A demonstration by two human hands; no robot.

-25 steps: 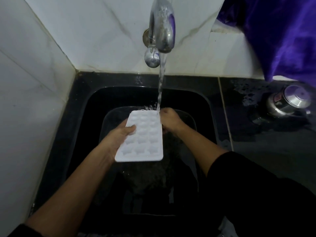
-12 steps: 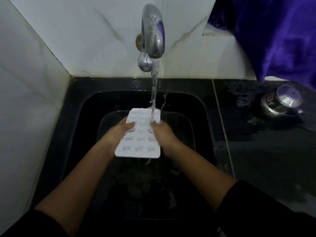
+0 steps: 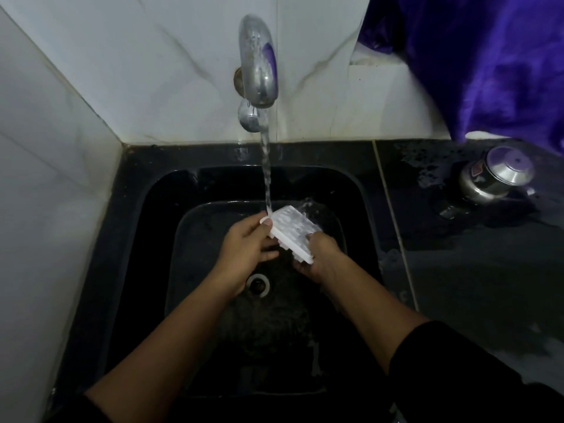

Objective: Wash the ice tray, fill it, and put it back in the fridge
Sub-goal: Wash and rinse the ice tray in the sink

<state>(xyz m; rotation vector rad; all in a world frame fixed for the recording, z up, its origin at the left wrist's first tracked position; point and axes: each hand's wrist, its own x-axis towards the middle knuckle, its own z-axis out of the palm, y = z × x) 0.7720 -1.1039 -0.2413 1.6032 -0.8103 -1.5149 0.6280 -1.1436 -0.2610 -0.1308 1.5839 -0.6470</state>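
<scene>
Ice tray (image 3: 293,231): light, stiff plastic (wet, so likely slippery), which we held tilted above the sink (image 3: 131,227), left hand (image 3: 244,248) and right hand (image 3: 322,259) each gripping one end.

Over the black sink (image 3: 143,227), the left hand (image 3: 244,247) and right hand (image 3: 322,259) grip a tilted white ice tray (image 3: 293,230) at opposite ends. Water (image 3: 266,172) from the steel tap (image 3: 258,62) strikes its far corner. A steel pot (image 3: 496,178) lies on the wet table (image 3: 473,285).
</scene>
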